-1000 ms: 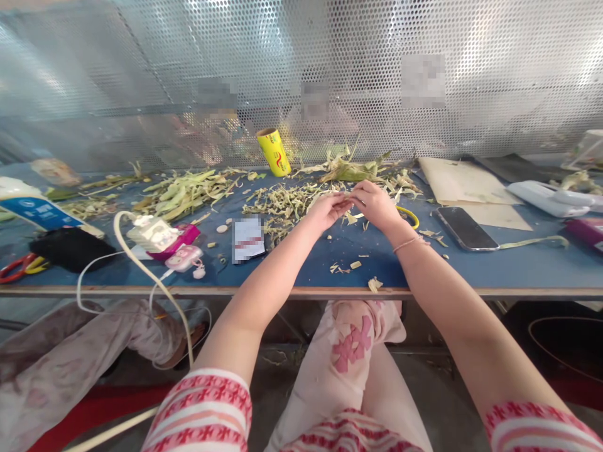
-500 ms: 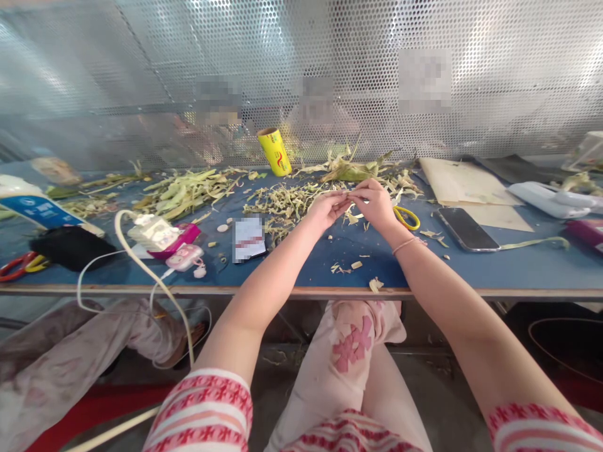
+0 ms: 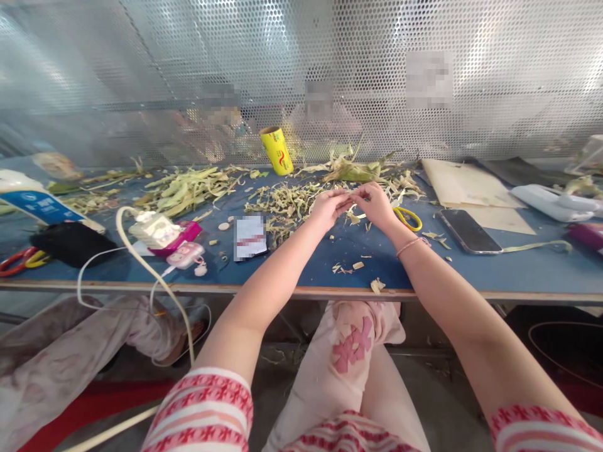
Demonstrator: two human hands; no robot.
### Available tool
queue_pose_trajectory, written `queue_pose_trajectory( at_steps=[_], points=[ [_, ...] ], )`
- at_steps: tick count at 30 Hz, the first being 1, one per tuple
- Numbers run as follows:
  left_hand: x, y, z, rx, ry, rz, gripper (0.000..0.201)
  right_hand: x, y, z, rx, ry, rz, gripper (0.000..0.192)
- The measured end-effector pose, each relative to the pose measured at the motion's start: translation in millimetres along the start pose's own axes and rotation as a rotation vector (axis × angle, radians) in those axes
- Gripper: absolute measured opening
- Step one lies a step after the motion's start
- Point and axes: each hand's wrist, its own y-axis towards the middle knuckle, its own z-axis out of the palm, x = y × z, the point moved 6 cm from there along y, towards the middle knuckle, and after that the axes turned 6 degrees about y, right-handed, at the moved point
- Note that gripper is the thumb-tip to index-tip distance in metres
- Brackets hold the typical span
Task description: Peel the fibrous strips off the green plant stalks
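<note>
Fingertips of both hands meet over the blue worktop, pinching a thin strip of husk between them. The left hand is curled, thumb and forefinger closed on one end of the strip; the right hand grips the other end the same way, a thin bracelet on its wrist. The strip hangs just above the worktop, between the two hands.

Just beyond the left hand lies a heap of shredded husk scraps, and past both hands a pile of longer green leaves rests against the perforated metal screen. Yellow-handled scissors lie just beside the right hand, partly hidden by it. Further out on that side sit a dark phone and a sheet of tan paper. A yellow roll stands tilted beyond the left hand. Well off to the left hand's side are a small card, a pink gadget with a white cable, and a black pouch. Small scraps dot the worktop nearer than the hands.
</note>
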Motion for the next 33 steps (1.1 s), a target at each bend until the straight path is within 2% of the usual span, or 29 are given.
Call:
queue_pose_trajectory(
  at_steps=[9,13,17,20,22,24,26,29,33],
  points=[
    [-0.3,5.4,-0.5,0.038,0.094,0.150,0.014,-18.5,-4.5,9.0,0.015,0.394,0.344,0.028],
    [-1.8,6.3,-0.9,0.045,0.197,0.226,0.012,-21.6,-6.1,14.3,0.105,0.529,0.395,0.038],
    [-4.4,3.0,-0.1,0.025,0.212,0.221,0.010,-23.1,-6.5,14.1,0.102,0.536,0.405,0.041],
    [-4.0,1.8,-1.6,-0.007,0.143,0.150,0.012,-15.8,-4.4,6.2,0.012,0.369,0.313,0.033],
    [-2.1,2.8,-4.1,-0.029,0.084,0.089,0.013,-3.7,-2.8,0.1,-0.040,0.181,0.157,0.023],
    [-0.2,4.6,-6.3,-0.036,0.038,0.048,0.013,9.1,-3.2,-0.5,-0.024,0.019,-0.013,0.010],
    [1.1,6.4,-6.7,-0.017,0.013,0.029,0.013,16.2,-5.1,2.1,0.020,-0.069,-0.117,0.005],
    [3.5,6.9,-5.3,0.011,-0.002,-0.004,0.014,17.9,-7.4,5.5,0.064,-0.138,-0.162,0.011],
    [4.7,2.6,-3.4,-0.015,-0.016,-0.057,0.017,17.6,-8.2,5.6,0.070,-0.217,-0.183,0.009]
  ],
)
